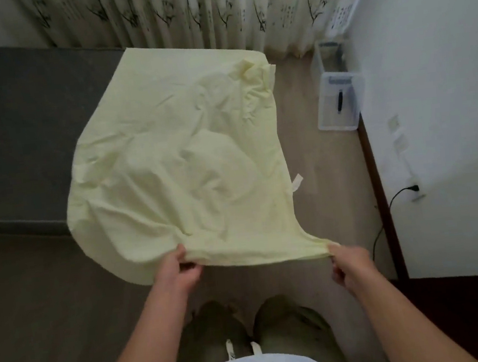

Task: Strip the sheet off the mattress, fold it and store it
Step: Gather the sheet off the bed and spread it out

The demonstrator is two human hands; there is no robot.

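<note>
Sheet (176,158), frame centre: light, limp, creased. Left hand (179,271) and right hand (348,263) pinch near hem, apart; best grip at corners.

sheet (176,158): pale yellow, creased, spread over the mattress corner
left hand (179,271): pinches the near edge
right hand (348,262): pinches the near corner
mattress (19,121): grey, bare at left

Patterned curtains (184,12), wood floor (321,187), white wall (436,101)
</note>
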